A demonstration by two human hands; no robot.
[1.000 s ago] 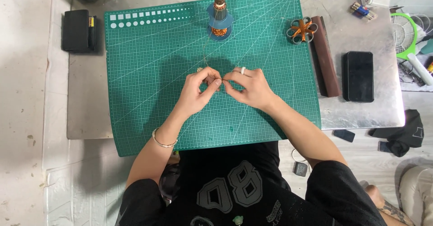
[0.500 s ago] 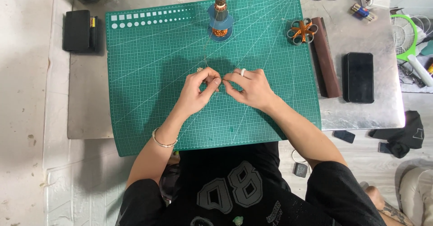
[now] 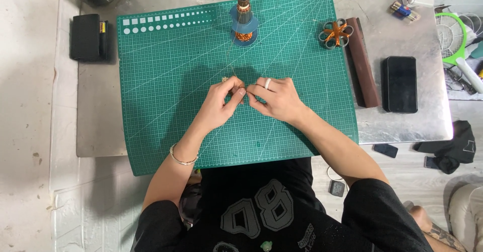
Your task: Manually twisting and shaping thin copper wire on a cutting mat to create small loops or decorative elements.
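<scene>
My left hand (image 3: pixel 222 103) and my right hand (image 3: pixel 275 99) meet fingertip to fingertip over the middle of the green cutting mat (image 3: pixel 166 65). Between the fingers both hands pinch a thin copper wire (image 3: pixel 233 60), which runs up the mat to a motor armature (image 3: pixel 243 21) with a blue collar and copper winding, standing upright at the mat's far edge. A white ring sits on a finger of my right hand, a bracelet on my left wrist. What exactly lies between the fingertips is hidden.
An orange and grey coil part (image 3: pixel 335 33) lies at the mat's right edge beside a long brown bar (image 3: pixel 362 63). A black phone (image 3: pixel 400 84) rests on the metal table (image 3: pixel 100 126). A black box (image 3: pixel 88 37) sits far left; cables and a green racket lie far right.
</scene>
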